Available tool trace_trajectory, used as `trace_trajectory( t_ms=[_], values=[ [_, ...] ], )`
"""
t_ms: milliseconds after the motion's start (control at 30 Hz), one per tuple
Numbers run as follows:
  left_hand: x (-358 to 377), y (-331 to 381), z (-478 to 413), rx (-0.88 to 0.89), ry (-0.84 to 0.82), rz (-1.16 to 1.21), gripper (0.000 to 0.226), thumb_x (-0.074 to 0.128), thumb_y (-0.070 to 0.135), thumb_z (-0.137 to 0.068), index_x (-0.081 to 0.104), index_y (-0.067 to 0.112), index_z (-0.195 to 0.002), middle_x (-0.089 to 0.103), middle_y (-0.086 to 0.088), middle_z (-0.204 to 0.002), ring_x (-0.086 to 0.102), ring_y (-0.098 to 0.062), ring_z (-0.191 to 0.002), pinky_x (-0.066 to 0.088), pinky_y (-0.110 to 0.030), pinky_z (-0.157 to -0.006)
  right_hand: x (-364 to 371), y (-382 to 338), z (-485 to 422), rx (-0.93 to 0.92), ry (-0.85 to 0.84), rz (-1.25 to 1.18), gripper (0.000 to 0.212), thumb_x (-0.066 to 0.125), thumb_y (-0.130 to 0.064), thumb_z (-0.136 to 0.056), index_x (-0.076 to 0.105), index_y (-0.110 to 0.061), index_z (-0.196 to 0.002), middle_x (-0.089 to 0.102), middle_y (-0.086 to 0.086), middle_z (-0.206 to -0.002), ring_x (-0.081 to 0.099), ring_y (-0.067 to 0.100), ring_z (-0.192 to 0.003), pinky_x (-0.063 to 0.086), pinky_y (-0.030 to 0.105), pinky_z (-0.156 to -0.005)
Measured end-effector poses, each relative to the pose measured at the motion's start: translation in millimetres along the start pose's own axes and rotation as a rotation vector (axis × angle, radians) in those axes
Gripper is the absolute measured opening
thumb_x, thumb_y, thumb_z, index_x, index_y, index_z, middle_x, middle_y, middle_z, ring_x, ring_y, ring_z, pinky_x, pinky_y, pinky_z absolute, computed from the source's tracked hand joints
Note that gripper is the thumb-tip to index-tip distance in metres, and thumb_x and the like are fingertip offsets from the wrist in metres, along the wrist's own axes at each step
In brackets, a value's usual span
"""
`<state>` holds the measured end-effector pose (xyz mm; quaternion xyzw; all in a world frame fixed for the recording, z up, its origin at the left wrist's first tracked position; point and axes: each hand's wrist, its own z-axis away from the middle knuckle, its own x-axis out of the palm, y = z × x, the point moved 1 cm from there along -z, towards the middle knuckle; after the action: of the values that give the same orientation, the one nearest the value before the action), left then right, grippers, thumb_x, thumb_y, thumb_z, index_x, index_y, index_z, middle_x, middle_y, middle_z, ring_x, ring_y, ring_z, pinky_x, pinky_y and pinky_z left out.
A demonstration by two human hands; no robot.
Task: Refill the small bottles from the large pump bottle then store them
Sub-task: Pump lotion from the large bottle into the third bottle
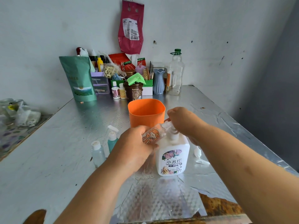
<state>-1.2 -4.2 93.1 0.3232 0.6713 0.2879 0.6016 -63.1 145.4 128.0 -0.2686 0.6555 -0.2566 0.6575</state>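
Observation:
A large white pump bottle (173, 157) with a flower label stands on the foil-covered table. My left hand (134, 146) grips a small clear bottle with an orange cartoon figure (152, 135), tilted with its mouth at the pump's nozzle. On top of the pump head rests my right hand (182, 122), fingers curled over it. Left of my hands stand a small clear bottle with a white cap (97, 153) and a small teal bottle (112, 142) with its flip cap open. A loose white pump cap (199, 156) lies to the right of the large bottle.
An orange tub (146, 112) stands open just behind the hands. Along the back wall are a green pouch (79, 78), a brown jar (133, 92), a blue vase (158, 81), a clear jug (175, 73) and many small items. The table's right edge (252, 138) drops off.

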Motion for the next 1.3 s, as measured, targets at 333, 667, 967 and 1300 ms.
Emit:
trace_trajectory(
  t_ms=[333,667,967,1300],
  values=[
    [-2,3,2,0.009,-0.005,-0.011,0.03,0.079,0.026,-0.08,0.068,0.03,-0.107,0.073,0.014,-0.095,0.068,-0.005,-0.088,0.055,-0.036,-0.085,-3,0,-3,0.005,0.004,0.022,0.036,0.03,-0.011,-0.1,0.056,0.007,-0.118,0.057,0.028,-0.12,0.055,0.041,-0.112,0.046,0.043,-0.092],
    [1,-1,-1,-0.013,-0.01,-0.019,0.032,0.08,0.022,-0.078,0.069,0.029,-0.108,0.073,0.013,-0.093,0.067,-0.006,-0.087,0.054,-0.033,-0.082,7,5,0,-0.016,0.022,0.002,0.034,0.031,-0.01,-0.1,0.056,0.004,-0.119,0.058,0.025,-0.119,0.056,0.039,-0.111,0.047,0.042,-0.09],
    [-2,7,4,0.009,0.011,-0.031,0.033,0.079,0.024,-0.079,0.068,0.029,-0.11,0.073,0.012,-0.095,0.067,-0.007,-0.089,0.054,-0.037,-0.085,-4,0,1,-0.014,-0.001,0.019,0.037,0.03,-0.012,-0.1,0.055,0.008,-0.118,0.057,0.029,-0.121,0.054,0.041,-0.113,0.046,0.043,-0.092],
    [-2,5,2,0.022,0.003,-0.027,0.031,0.078,0.025,-0.08,0.068,0.031,-0.108,0.073,0.015,-0.097,0.067,-0.006,-0.09,0.055,-0.035,-0.085,-3,0,-1,-0.018,-0.007,0.048,0.034,0.032,-0.007,-0.099,0.055,0.008,-0.119,0.057,0.028,-0.121,0.054,0.041,-0.113,0.045,0.043,-0.093]
  ],
)
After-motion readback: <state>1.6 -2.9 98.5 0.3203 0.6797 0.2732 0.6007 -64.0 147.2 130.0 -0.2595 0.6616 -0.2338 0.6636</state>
